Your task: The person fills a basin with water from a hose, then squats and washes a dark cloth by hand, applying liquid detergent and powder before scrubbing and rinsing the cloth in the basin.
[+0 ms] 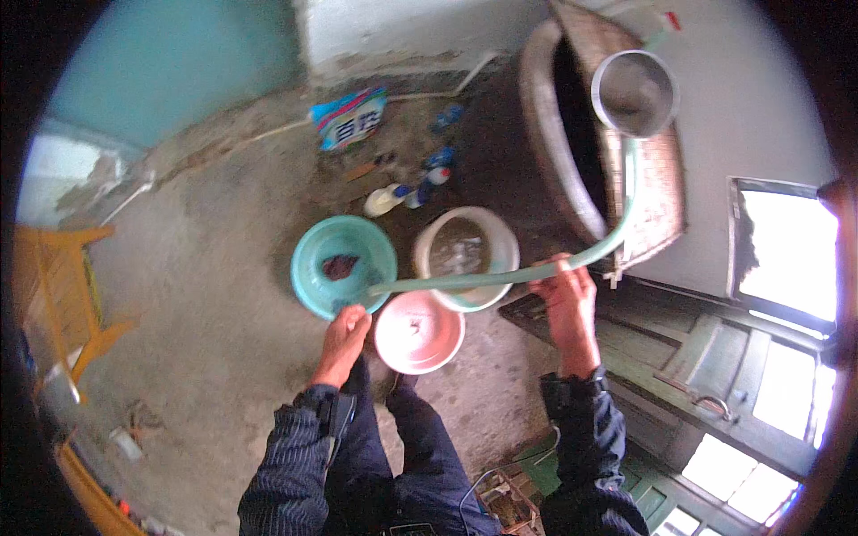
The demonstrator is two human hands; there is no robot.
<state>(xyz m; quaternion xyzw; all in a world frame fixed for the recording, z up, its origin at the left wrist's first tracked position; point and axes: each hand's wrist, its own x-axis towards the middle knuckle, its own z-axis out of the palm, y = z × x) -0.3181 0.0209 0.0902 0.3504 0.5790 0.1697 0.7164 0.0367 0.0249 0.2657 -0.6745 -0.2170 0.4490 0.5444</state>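
My left hand (342, 345) has its fingers curled at the near rim of a turquoise plastic basin (310, 251) and appears to grip it. A dark wet-looking cloth (340, 266) lies in this basin. In my right hand (570, 308) is a pale green hose (482, 280). One end of the hose hangs over the turquoise basin; from my fingers the rest bends up to the right, towards a round pale vessel (635, 94). Beneath the hose stands a whitish bucket (421, 251) with murky liquid inside. A pink basin (419, 342) sits on the floor between my hands.
A large vat (539, 100) with a woven cover (660, 208) stands at the right. Beyond the basins are bottles (385, 199) and a blue printed bag (352, 117). At far left is a wooden stool (67, 281); at right, a green door (710, 368).
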